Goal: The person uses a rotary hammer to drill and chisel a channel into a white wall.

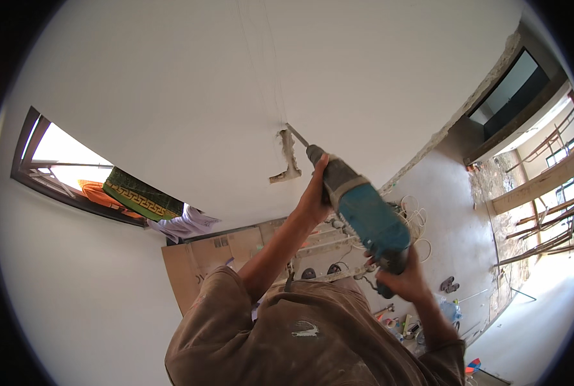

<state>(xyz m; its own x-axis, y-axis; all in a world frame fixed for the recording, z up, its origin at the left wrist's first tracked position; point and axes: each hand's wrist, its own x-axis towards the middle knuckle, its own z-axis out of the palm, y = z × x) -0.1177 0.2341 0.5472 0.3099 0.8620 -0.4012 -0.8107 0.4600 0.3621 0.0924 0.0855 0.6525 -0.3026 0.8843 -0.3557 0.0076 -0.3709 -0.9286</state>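
A teal and black rotary hammer (370,215) slants up and left in both of my hands. My left hand (316,193) is closed around its dark front section. My right hand (403,276) grips the rear handle. The steel bit (298,136) reaches the top of a rough cut channel (289,154) in the white wall (203,96), which turns left at its lower end. Faint vertical lines run on the wall above the channel.
An opening (68,154) at left holds green and orange cloths. Cardboard (184,270) lies below. Cables (412,219), shoes (450,284) and scattered tools (403,325) are on the floor. At right are a doorway (506,96) and wooden props (551,225).
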